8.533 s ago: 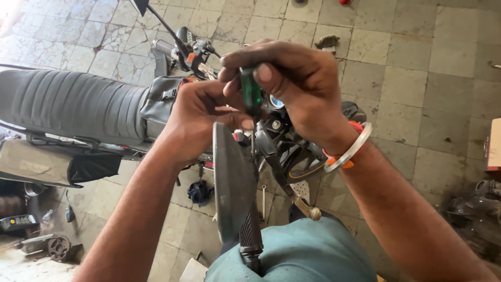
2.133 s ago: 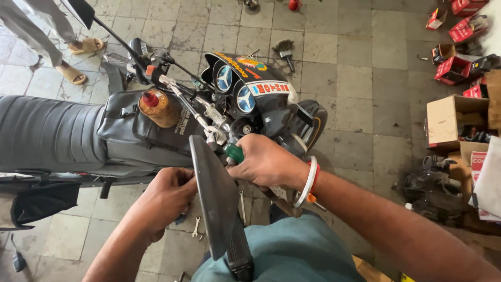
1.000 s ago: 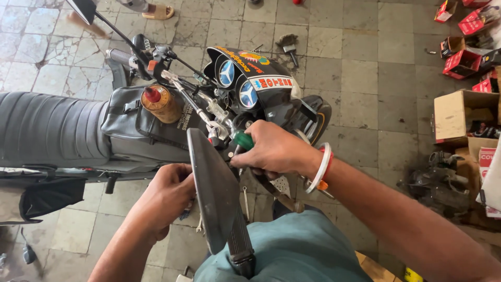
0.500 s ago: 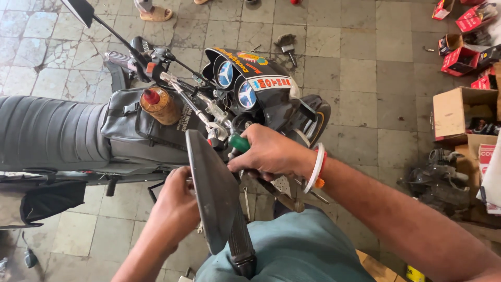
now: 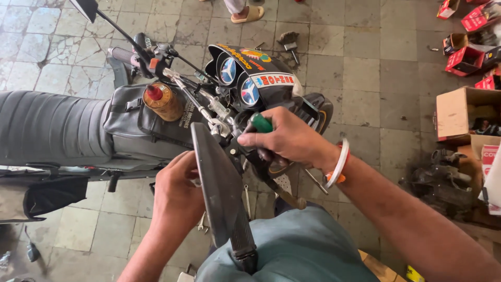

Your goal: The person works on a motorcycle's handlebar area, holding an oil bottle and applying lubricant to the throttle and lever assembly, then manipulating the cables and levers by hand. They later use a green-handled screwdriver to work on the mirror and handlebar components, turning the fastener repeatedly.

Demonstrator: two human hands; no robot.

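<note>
Right hand gripping green-handled screwdriver, fingers clamped around handle, working at handlebar clamp just near of motorcycle instrument dials. Left hand closing around near edge of dark mirror, steadying it, mirror standing between both hands. Cardboard boxes lying far right on tiled floor.

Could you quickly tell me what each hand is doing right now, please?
Left hand: closed beside the dark mirror; what it grips is hidden.
Right hand: closed on the green-handled screwdriver.
</note>
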